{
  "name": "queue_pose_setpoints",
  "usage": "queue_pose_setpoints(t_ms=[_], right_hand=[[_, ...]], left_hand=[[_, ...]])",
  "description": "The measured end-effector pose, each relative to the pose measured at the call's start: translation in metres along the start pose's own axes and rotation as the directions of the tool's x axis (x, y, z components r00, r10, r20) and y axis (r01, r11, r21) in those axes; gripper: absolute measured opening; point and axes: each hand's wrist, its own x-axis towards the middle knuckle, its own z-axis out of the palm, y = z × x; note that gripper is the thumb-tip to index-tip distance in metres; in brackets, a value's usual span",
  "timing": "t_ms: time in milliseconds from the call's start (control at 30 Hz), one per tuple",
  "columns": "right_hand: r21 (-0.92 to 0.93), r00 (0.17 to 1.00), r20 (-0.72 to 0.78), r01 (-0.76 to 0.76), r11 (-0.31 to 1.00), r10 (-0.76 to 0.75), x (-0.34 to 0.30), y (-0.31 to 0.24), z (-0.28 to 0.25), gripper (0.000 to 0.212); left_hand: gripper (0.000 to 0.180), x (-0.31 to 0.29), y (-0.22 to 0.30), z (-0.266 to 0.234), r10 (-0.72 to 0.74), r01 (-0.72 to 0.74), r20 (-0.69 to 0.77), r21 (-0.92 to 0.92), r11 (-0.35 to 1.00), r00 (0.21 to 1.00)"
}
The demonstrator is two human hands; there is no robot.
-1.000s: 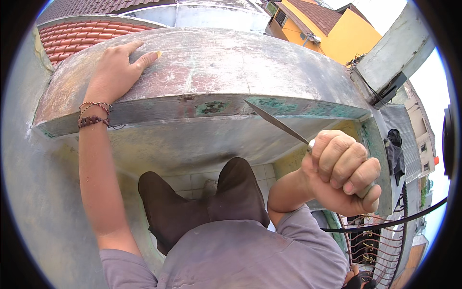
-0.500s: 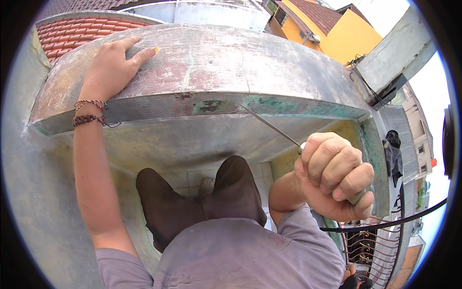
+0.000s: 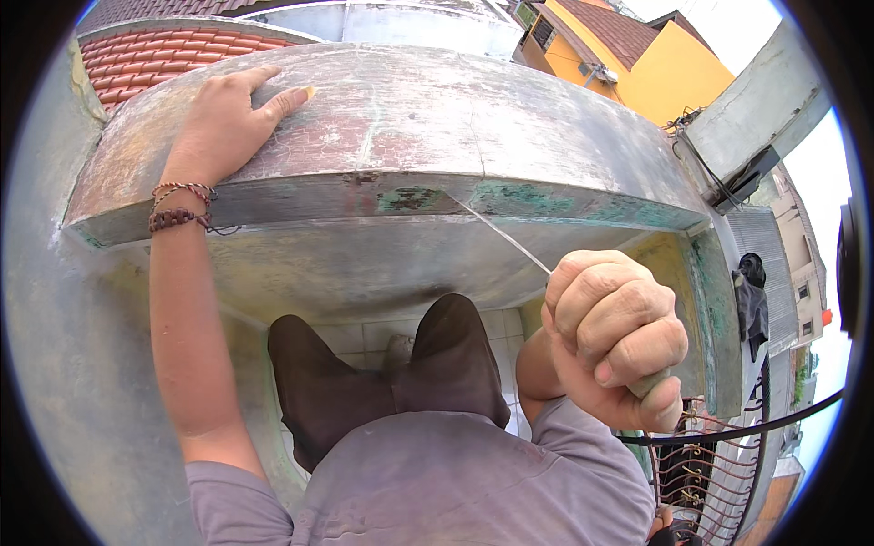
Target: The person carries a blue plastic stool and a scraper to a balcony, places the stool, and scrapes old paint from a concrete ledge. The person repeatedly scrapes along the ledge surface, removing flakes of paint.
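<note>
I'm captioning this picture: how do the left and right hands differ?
The left hand lies open on the ledge, while the right hand is closed around a knife. The left hand is at the upper left; the right hand sits lower, to the right, and looks larger. Both are bare.

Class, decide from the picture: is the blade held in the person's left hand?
No, the blade sticks out of the closed right hand, while the left hand rests on the wall.

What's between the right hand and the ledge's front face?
In the head view, a thin metal blade runs from the right hand toward the ledge's front face; contact is unclear.
</note>
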Motion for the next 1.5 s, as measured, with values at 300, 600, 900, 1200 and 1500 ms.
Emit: queue_pose_setpoints(t_ms=[300, 600, 900, 1200, 1500], right_hand=[[0.014, 0.999, 0.011, 0.031, 0.999, -0.032, -0.001, 0.002, 0.000, 0.040], [0.085, 1.000, 0.004, 0.000, 0.996, 0.000, 0.002, 0.001, -0.003, 0.042], [0.094, 1.000, 0.027, 0.007, 0.996, -0.010, 0.005, 0.000, -0.003, 0.041], [0.162, 0.991, 0.007, -0.131, 0.978, 0.132, -0.006, 0.019, -0.004, 0.044], [0.116, 0.993, -0.046, -0.102, 0.988, 0.108, -0.012, 0.016, 0.003, 0.040]], left_hand=[[0.066, 0.000, 0.005, -0.003, -0.004, 0.004, 0.009, 0.014, 1.000, 1.000], [0.066, 0.001, 0.004, -0.001, 0.000, 0.000, 0.009, 0.006, 1.000, 1.000], [0.066, 0.003, 0.002, 0.001, 0.013, -0.013, 0.004, 0.006, 1.000, 1.000], [0.065, 0.001, 0.004, -0.001, -0.004, 0.004, 0.011, 0.027, 1.000, 1.000], [0.065, 0.001, 0.002, 0.001, 0.009, -0.009, -0.003, 0.017, 1.000, 1.000]])
